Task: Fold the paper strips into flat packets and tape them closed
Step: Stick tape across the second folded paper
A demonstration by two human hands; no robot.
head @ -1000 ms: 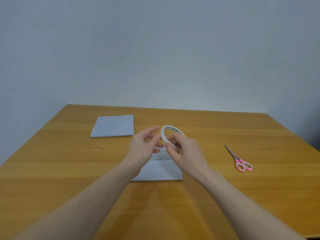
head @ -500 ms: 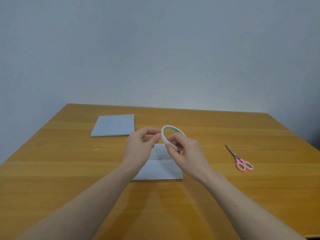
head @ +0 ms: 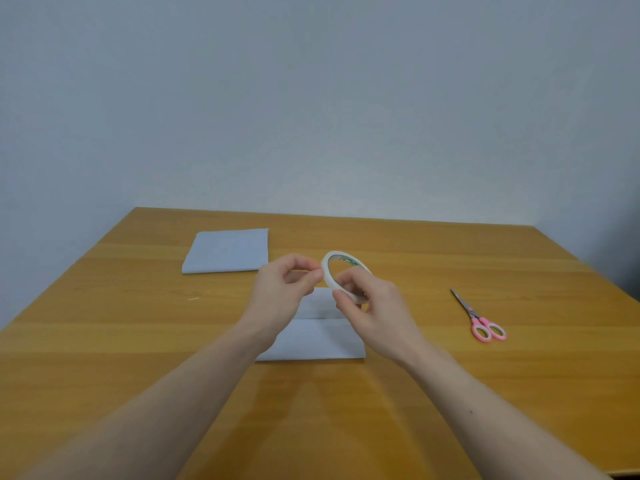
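Note:
A white roll of tape [head: 328, 268] is held upright above the table's middle, gripped from below by my right hand [head: 374, 313]. The fingertips of my left hand [head: 280, 296] pinch the roll's left rim. Under both hands lies a folded white paper packet [head: 318, 337] with a flap edge across its middle; my hands hide part of it. A second folded white packet [head: 227, 251] lies flat at the back left.
Pink-handled scissors [head: 479, 320] lie shut on the right, blades pointing away. The wooden table [head: 104, 341] ends at a plain wall behind. A tiny white scrap [head: 193, 298] sits on the left.
My left fingers have closed from spread apart to a pinch at the roll's left rim. The right hand and roll have barely moved.

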